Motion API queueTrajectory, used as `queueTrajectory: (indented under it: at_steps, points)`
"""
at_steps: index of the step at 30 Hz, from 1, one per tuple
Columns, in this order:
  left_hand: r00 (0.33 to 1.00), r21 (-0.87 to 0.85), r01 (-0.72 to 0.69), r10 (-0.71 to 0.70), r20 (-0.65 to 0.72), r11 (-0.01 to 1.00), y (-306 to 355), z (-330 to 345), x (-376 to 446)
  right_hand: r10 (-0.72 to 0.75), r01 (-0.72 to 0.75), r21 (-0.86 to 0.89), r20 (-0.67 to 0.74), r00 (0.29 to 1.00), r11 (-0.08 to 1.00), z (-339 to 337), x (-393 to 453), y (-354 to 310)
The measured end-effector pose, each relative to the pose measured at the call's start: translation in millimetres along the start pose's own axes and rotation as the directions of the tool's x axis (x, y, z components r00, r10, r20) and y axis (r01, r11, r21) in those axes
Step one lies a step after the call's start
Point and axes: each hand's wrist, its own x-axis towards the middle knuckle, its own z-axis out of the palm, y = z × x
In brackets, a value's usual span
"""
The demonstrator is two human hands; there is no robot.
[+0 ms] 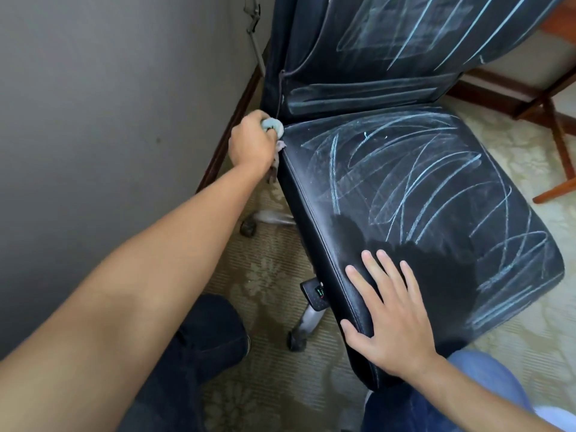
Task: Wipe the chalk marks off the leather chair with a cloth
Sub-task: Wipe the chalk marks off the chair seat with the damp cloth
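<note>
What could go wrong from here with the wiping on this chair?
The chair stands on casters, so a hard stroke may roll it; the right hand only rests flat on the seat. The cloth in the left hand looks chalk-blue already and may smear rather than lift the marks.

Seat point(405, 198) top is left open btwn the backrest point(389, 57) and the right hand point(386, 316). Left side is hemmed by the wall point(109, 104); gap seems narrow.

We take this for a room in a home: patterned carpet point(274, 269), grey wall point(109, 104) with wooden skirting, a wooden table leg point(558, 132) (perhaps a desk).
</note>
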Motion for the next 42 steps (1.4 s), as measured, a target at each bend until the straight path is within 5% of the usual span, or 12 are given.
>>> queueTrajectory:
  at_steps: [9,23,28,31,34,38,40,42]
  points:
    - [0.991,-0.055,-0.122,0.125,0.038,0.991,-18,13,-84,0.039,-0.039,-0.03,0.001,0.999,0.999,2,7,-10]
    - [0.885,0.065,-0.362,0.321,0.338,0.93,-49,-15,-247,0.137,-0.134,-0.042,0.101,0.985,0.99,-1,20,-28]
    - [0.897,-0.188,0.067,0.023,0.441,0.98,-33,-40,-258,0.105,-0.138,0.205,0.165,0.981,0.969,-16,19,-18]
    - [0.876,-0.366,0.229,-0.027,0.481,0.902,-5,-46,-258,0.267,-0.358,0.646,0.238,0.934,0.675,-37,11,-32]
    - [0.8,-0.499,0.409,-0.038,0.598,0.764,14,-51,-268,0.366,-0.383,0.757,0.203,0.908,0.53,-50,4,-67]
    - [0.73,-0.597,0.531,0.033,0.683,0.602,23,-65,-270,0.443,-0.378,0.753,0.129,0.887,0.539,-53,17,-85]
    - [0.705,-0.569,0.507,0.068,0.706,0.648,22,-68,-265,0.436,-0.356,0.749,0.1,0.895,0.559,-59,23,-74]
    - [0.758,-0.485,0.3,0.103,0.644,0.821,16,-62,-255,0.517,-0.394,0.711,0.05,0.855,0.583,-67,26,-52]
